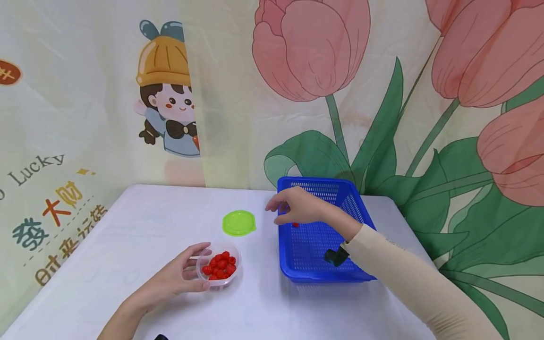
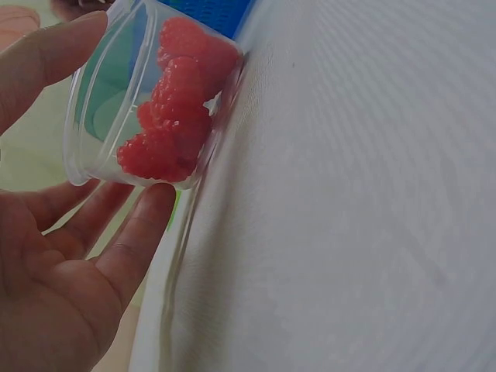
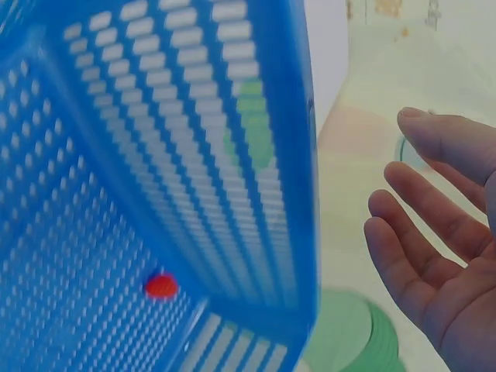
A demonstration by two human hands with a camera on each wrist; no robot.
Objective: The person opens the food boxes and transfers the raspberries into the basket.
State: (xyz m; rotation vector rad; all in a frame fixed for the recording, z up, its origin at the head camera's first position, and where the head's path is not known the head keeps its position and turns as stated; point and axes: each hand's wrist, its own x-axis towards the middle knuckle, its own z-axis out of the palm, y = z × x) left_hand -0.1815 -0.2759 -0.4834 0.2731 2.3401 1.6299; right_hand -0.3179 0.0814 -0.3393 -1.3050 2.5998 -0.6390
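A white table (image 1: 263, 309) filled the lower part of the head view, with a printed curtain (image 1: 229, 118) behind it: pink tulips (image 1: 316, 47) at the upper right, a cartoon child (image 1: 180, 139) at the upper left. A blue basket (image 1: 308, 252) stood right of centre. The right hand (image 1: 299, 206), the cream sleeve (image 1: 403, 274) and a black object (image 1: 336, 256) at the wrist crossed over it, hiding part of its inside. A green lid (image 1: 239, 223) lay near the centre, left of the basket.

There were one basket, one lid and one clear tub (image 1: 220, 248). A single berry (image 3: 161, 286) showed in the basket, at lower left in the right wrist view. In the tub, roughly ten red berries (image 1: 221, 265) were heaped; their overlap prevented an exact count.

The tub sat upright on the table, left of centre and low in the head view, with the lid apart beyond it. The left hand (image 1: 180, 274) held it from the left side, thumb on the near side and fingers curved round the far side. The right hand was empty and fairly wide, its fingers loosely bent and the thumb apart, above the basket's upper left edge. The lone berry lay just below that hand in the head view.
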